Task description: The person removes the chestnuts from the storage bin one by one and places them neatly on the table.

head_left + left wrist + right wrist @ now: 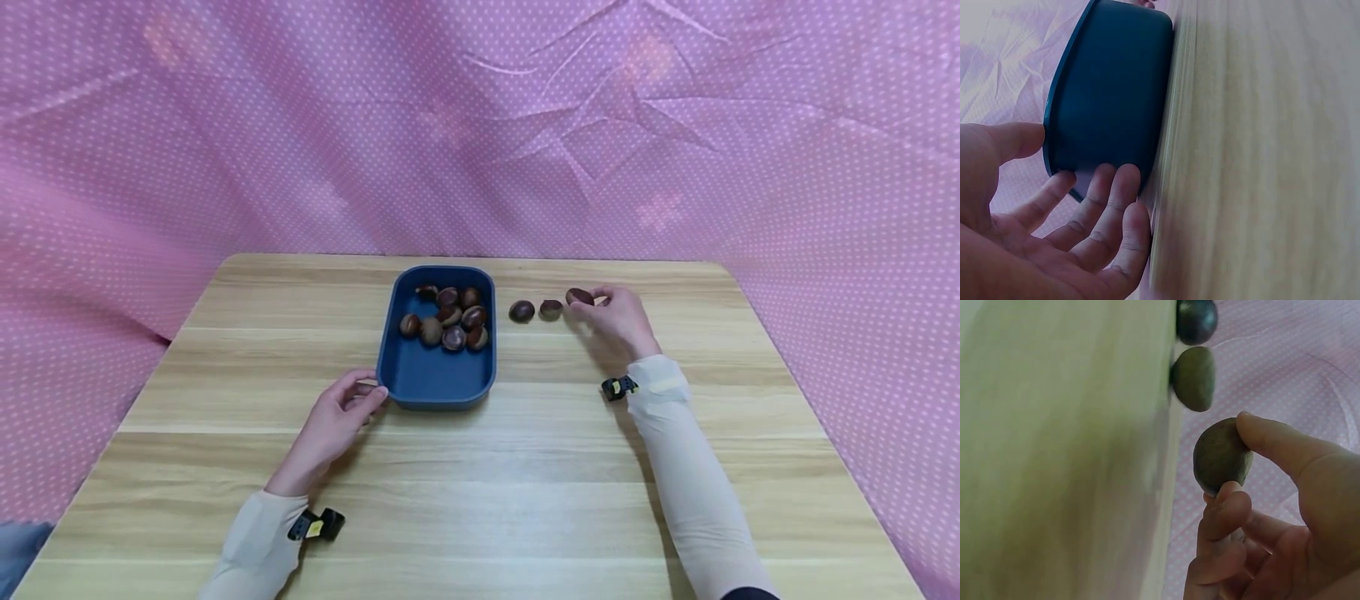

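Note:
A blue tray (438,383) holds several brown chestnuts (450,317), gathered mostly in its far half. At its near left corner is my left hand (337,425); in the left wrist view the thumb (1019,139) touches the rim and the loosely bent fingers rest against the outer wall. To the right of the tray, my right hand (615,321) pinches a chestnut (1219,456) between thumb and fingers, slightly above the table. Beside it on the table lie two more chestnuts, a flatter one (551,310) and a round dark one (522,312), in a row.
The light wooden table (547,483) has its far edge just behind the tray. A pink dotted cloth (480,150) hangs behind and at both sides. A small black device (618,387) sits at the right wrist, and a similar black device (317,525) at the left.

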Action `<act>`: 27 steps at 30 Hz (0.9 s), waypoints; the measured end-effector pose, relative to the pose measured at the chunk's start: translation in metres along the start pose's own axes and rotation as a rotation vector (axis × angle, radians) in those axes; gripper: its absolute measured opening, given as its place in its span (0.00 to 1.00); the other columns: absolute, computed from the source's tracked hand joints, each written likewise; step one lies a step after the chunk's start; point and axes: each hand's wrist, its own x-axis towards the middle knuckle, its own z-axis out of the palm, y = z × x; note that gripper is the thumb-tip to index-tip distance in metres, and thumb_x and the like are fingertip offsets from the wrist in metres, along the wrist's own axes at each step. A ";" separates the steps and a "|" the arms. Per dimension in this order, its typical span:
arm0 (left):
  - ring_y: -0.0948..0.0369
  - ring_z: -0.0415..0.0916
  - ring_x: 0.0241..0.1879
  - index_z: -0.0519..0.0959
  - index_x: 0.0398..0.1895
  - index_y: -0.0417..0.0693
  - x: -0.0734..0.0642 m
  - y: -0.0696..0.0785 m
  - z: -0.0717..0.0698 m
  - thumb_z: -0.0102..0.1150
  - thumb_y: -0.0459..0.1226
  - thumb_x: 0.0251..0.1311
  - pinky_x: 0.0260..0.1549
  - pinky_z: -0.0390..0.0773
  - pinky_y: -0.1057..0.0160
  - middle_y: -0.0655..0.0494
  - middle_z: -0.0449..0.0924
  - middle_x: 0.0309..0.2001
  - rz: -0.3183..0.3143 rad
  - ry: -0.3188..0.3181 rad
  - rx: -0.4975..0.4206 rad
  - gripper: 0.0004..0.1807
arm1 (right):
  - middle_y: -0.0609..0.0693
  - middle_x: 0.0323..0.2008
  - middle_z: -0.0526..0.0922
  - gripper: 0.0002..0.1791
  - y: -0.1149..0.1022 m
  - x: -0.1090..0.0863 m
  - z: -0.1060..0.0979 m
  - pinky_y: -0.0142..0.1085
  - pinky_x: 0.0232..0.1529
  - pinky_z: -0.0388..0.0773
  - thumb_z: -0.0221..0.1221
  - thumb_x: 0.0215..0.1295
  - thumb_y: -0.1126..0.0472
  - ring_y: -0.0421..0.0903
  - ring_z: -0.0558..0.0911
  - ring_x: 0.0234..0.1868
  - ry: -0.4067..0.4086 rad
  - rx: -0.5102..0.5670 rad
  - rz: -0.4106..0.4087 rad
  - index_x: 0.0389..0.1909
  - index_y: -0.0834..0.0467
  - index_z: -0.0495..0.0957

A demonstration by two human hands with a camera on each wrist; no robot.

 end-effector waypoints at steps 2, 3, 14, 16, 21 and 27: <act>0.51 0.80 0.53 0.72 0.67 0.46 0.000 0.000 0.000 0.55 0.46 0.76 0.46 0.80 0.63 0.41 0.79 0.57 -0.003 0.001 0.001 0.23 | 0.59 0.42 0.83 0.30 0.002 0.000 0.000 0.39 0.35 0.78 0.68 0.65 0.46 0.51 0.81 0.37 -0.012 0.005 0.013 0.61 0.58 0.77; 0.51 0.80 0.53 0.72 0.67 0.46 0.000 0.000 0.000 0.55 0.46 0.76 0.46 0.80 0.62 0.41 0.79 0.57 -0.004 0.002 0.003 0.23 | 0.59 0.42 0.83 0.30 0.002 0.001 0.000 0.39 0.36 0.78 0.68 0.66 0.46 0.52 0.81 0.37 -0.015 0.002 0.014 0.62 0.59 0.76; 0.51 0.80 0.54 0.71 0.68 0.46 0.000 0.000 0.000 0.55 0.46 0.76 0.47 0.80 0.62 0.41 0.79 0.57 -0.008 0.005 0.010 0.23 | 0.60 0.48 0.84 0.33 0.005 0.003 0.000 0.42 0.44 0.76 0.66 0.67 0.43 0.52 0.84 0.40 -0.062 -0.112 0.034 0.65 0.59 0.74; 0.51 0.80 0.54 0.71 0.68 0.46 0.000 0.000 0.000 0.55 0.46 0.76 0.47 0.80 0.62 0.41 0.79 0.57 -0.002 0.005 0.009 0.23 | 0.60 0.49 0.84 0.34 0.005 0.003 0.000 0.42 0.45 0.76 0.66 0.67 0.43 0.52 0.84 0.40 -0.064 -0.129 0.030 0.66 0.59 0.73; 0.51 0.80 0.53 0.72 0.67 0.45 -0.001 0.002 0.000 0.55 0.45 0.76 0.45 0.80 0.62 0.40 0.79 0.57 0.017 0.003 0.003 0.23 | 0.60 0.48 0.85 0.35 0.005 0.003 0.000 0.45 0.49 0.76 0.64 0.69 0.43 0.52 0.83 0.42 -0.063 -0.154 0.013 0.68 0.60 0.71; 0.52 0.80 0.52 0.72 0.67 0.46 -0.001 0.002 0.000 0.55 0.45 0.76 0.46 0.80 0.61 0.40 0.80 0.57 0.010 0.006 0.002 0.22 | 0.60 0.47 0.85 0.34 0.005 0.003 0.001 0.45 0.48 0.76 0.64 0.69 0.42 0.52 0.83 0.41 -0.059 -0.157 0.016 0.67 0.60 0.72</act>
